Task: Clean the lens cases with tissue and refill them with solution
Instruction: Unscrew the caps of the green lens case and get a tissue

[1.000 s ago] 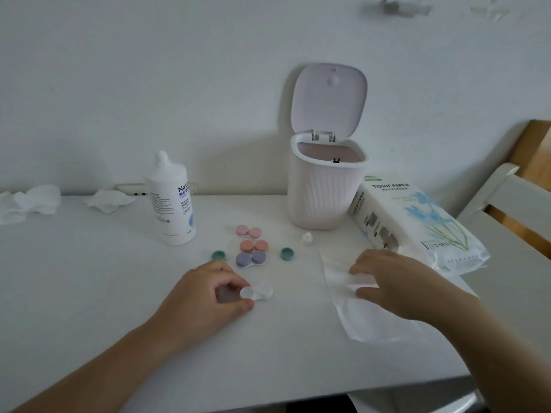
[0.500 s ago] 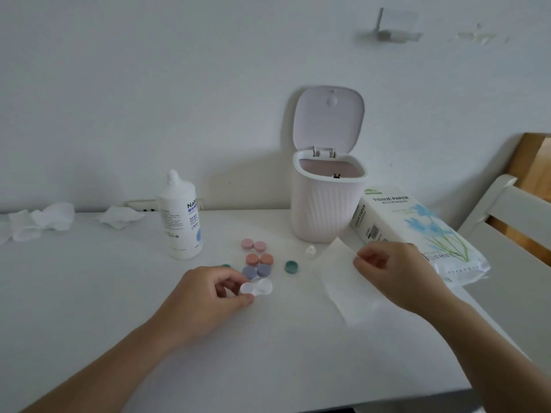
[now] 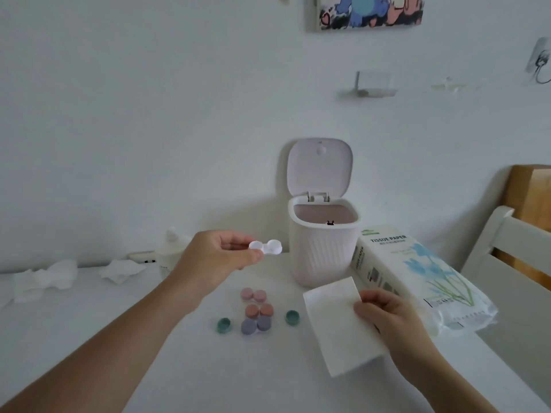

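Left hand (image 3: 219, 257) is pinching the clear lens case (image 3: 266, 247) in the air near the open bin (image 3: 323, 251), right hand (image 3: 387, 318) is gripping a tissue sheet (image 3: 334, 323) over the table (image 3: 119, 338), solution bottle (image 3: 173, 254) is sitting mostly hidden, probably upright, behind the left hand.

This looks like a room in a home, set up as a small personal-care corner. A plain white tabletop (image 3: 89, 338) stands against a bare white painted wall (image 3: 149, 99). On that wall hang a colourful cartoon picture (image 3: 371, 10), a clear plastic stick-on hook (image 3: 541, 59) and a small clear stick-on holder (image 3: 372, 83). A small pale lilac ribbed desktop bin with its flip lid open (image 3: 323, 248) sits at the back of the tabletop, beside a soft plastic pack of tissue paper printed with blue flowers (image 3: 417, 275). To the right stand a white-painted slatted chair back (image 3: 507, 251) and a light wooden panel (image 3: 533, 198).
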